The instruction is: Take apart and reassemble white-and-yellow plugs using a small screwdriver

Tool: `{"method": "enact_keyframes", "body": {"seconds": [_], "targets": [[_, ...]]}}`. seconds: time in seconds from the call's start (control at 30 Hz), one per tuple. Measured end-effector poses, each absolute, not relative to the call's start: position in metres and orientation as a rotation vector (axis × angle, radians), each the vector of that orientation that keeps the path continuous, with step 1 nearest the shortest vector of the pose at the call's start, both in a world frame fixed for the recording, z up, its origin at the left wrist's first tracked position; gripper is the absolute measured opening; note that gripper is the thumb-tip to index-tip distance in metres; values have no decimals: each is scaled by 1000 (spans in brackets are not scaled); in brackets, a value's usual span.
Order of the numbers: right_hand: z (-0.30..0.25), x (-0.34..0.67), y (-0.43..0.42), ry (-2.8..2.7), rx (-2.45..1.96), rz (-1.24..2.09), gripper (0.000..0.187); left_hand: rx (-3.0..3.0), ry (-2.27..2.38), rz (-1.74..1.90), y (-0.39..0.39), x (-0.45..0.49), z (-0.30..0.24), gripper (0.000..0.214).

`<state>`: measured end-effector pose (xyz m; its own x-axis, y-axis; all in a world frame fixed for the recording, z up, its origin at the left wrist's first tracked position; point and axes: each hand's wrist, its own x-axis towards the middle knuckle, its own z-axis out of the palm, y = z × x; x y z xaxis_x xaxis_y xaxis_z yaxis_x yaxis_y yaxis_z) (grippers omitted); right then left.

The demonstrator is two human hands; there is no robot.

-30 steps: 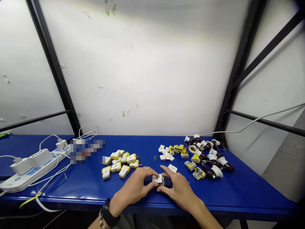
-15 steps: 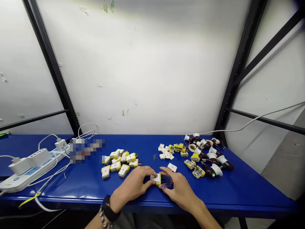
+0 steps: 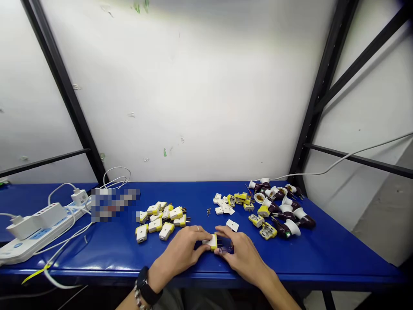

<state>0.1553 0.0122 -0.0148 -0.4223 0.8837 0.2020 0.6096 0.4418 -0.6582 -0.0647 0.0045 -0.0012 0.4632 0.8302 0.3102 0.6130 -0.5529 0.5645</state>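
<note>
My left hand (image 3: 187, 247) pinches a white and yellow electrical plug (image 3: 211, 242) between thumb and fingers, just above the blue table's front part. The plug lies flat with its pins to the right. From the other side, my right hand (image 3: 241, 254) curls its fingers near the pin end. Within that hand is a screwdriver with a see-through purple handle (image 3: 226, 249); most of its shaft is hidden by the hand. Just beyond my right fingers lies a loose white plug cover (image 3: 232, 225). Several small screws (image 3: 208, 211) sit farther back.
Closed white and yellow plugs (image 3: 155, 224) lie in a group at left. White covers (image 3: 224, 206), open yellow plug halves (image 3: 267, 231) and dark lamp holders (image 3: 287, 211) spread to the right. A power strip (image 3: 35, 237) with cables occupies the far left. Black frame posts (image 3: 312, 107) flank the table (image 3: 106, 254).
The view has shifted slightly. Both hands keep nearly the same pose around the plug, and the plug stays in my left hand.
</note>
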Motion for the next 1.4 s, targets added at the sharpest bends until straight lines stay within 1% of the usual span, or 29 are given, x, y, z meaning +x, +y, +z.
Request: {"method": "enact_keyframes", "body": {"seconds": [0.17, 0.27, 0.33, 0.4, 0.43, 0.53, 0.63, 0.8, 0.97, 1.03, 1.2, 1.3, 1.4], "targets": [[-12, 155, 10, -2166, -1246, 654, 49, 2344, 1173, 773, 6, -66, 5, 17], [-9, 154, 8, -2122, -1201, 595, 49, 2361, 1206, 755, 13, -67, 14, 23], [-7, 154, 7, -2070, -1149, 574, 41, 2377, 1298, 768, 24, -66, 16, 24], [-8, 155, 6, -1995, -1102, 552, 23, 2404, 1448, 751, 40, -63, 15, 25], [-9, 156, 6, -1953, -1082, 540, 19, 2428, 1518, 709, 48, -61, 13, 26], [-14, 159, 6, -1842, -1039, 496, 21, 2496, 1638, 545, 69, -54, 6, 26], [-17, 160, 6, -1781, -1042, 455, 21, 2523, 1704, 453, 78, -50, 2, 25], [-16, 159, 6, -1726, -993, 381, 20, 2526, 1747, 406, 76, -50, 0, 20], [-17, 162, 5, -1565, -972, 289, 21, 2533, 1745, 386, 65, -49, 2, 22], [-16, 162, 7, -1437, -978, 334, 23, 2497, 1680, 488, 60, -51, 6, 22], [-4, 158, 9, -1085, -887, 709, 31, 2112, 1284, 1072, 44, -52, 15, 26], [4, 151, 8, -1007, -795, 819, 30, 1719, 1155, 1248, 33, -44, 12, 31], [8, 144, 6, -968, -748, 860, 31, 1338, 1073, 1366, 24, -34, 8, 42]]}}
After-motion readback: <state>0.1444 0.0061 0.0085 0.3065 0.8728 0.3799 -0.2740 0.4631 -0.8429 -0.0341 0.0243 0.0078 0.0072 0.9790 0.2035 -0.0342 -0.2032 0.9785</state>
